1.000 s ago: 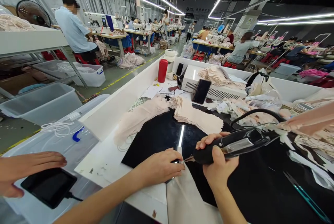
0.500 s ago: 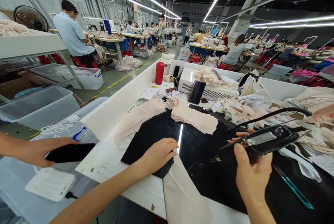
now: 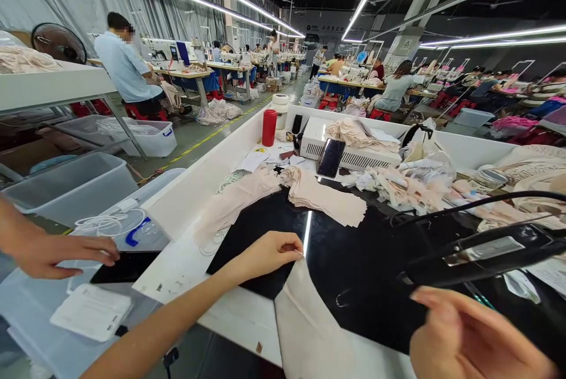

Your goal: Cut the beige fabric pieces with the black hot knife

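Observation:
My left hand is closed in a pinch on the top corner of a pale beige fabric piece that hangs over the near edge of the black glossy table top. My right hand is low at the right, blurred, fingers stretched out with nothing in them. Just above it a black hand-held corded tool lies over the table, apart from the fingers. A stack of beige cut pieces rests further back.
Another person's hand at the left touches a black phone on a clear plastic bin lid. A white machine box, a red cylinder and heaps of fabric scraps sit behind. Workers sit at sewing tables beyond.
My right hand swung the black tool to the right and came off it, dropping low. My left hand stayed on the fabric corner. The other person's hand laid the phone down.

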{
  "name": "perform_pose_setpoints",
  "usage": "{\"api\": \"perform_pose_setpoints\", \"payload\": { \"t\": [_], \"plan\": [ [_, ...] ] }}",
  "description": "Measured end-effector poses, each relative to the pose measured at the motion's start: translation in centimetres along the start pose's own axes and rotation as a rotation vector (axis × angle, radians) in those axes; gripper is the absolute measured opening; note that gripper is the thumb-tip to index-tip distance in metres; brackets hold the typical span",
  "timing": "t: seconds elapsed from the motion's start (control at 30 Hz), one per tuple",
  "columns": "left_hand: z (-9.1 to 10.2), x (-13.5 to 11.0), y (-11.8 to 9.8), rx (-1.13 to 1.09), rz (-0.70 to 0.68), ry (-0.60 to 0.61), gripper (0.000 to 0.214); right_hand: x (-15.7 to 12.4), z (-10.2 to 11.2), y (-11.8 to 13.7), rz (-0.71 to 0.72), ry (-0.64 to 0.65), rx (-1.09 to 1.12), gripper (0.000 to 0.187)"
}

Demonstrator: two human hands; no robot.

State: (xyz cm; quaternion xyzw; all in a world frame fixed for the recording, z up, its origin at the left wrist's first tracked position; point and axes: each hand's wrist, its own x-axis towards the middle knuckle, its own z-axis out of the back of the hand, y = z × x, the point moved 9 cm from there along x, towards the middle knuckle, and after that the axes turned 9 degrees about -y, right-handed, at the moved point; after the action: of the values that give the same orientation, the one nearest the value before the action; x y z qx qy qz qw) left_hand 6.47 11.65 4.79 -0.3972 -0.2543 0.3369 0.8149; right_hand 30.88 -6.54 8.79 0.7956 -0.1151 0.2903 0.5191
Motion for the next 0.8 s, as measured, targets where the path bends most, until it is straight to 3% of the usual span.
{"api": "perform_pose_setpoints", "payload": {
  "t": [0.03,0.07,0.13,0.2,0.3,0.37,0.47,0.57,0.67,0.8],
  "plan": [
    [-0.1,-0.1,-0.5,-0.040,0.015,0.026,0.015,-0.9,-2.1,-0.4,-0.034,0.217,-0.059,0.026],
    [-0.3,-0.1,-1.1,-0.085,0.023,0.052,0.015,-1.8,-3.7,-0.9,-0.085,0.343,-0.084,0.026],
    [-0.6,-0.3,-2.8,-0.200,0.004,0.098,0.013,-4.6,-7.5,-2.9,-0.335,0.696,-0.089,0.038],
    [-0.7,-0.4,-4.9,-0.328,-0.057,0.126,0.012,-7.8,-10.2,-4.0,-0.616,0.912,0.043,0.049],
    [-0.7,-0.7,-7.2,-0.502,-0.083,0.189,0.017,-13.4,-12.5,-3.4,-0.928,1.256,0.263,0.050],
    [-0.3,-0.6,-8.0,-0.594,-0.060,0.215,0.028,-15.9,-12.7,-2.3,-0.999,1.422,0.361,0.052],
    [1.9,-0.5,-8.7,-0.656,-0.128,0.172,0.039,-16.7,-12.3,-1.2,-0.983,1.525,0.387,0.054],
    [4.3,-0.7,-7.6,-0.643,-0.189,0.149,0.042,-14.7,-11.8,-1.2,-0.948,1.532,0.304,0.041],
    [5.5,-0.7,-3.3,-0.425,-0.103,0.117,0.036,-12.6,-11.0,-2.7,-0.922,1.543,0.067,0.045],
    [7.8,-0.5,2.8,-0.096,0.042,-0.189,0.018,-10.0,-10.1,-6.4,-0.602,1.418,-0.378,0.046]
  ]
}}
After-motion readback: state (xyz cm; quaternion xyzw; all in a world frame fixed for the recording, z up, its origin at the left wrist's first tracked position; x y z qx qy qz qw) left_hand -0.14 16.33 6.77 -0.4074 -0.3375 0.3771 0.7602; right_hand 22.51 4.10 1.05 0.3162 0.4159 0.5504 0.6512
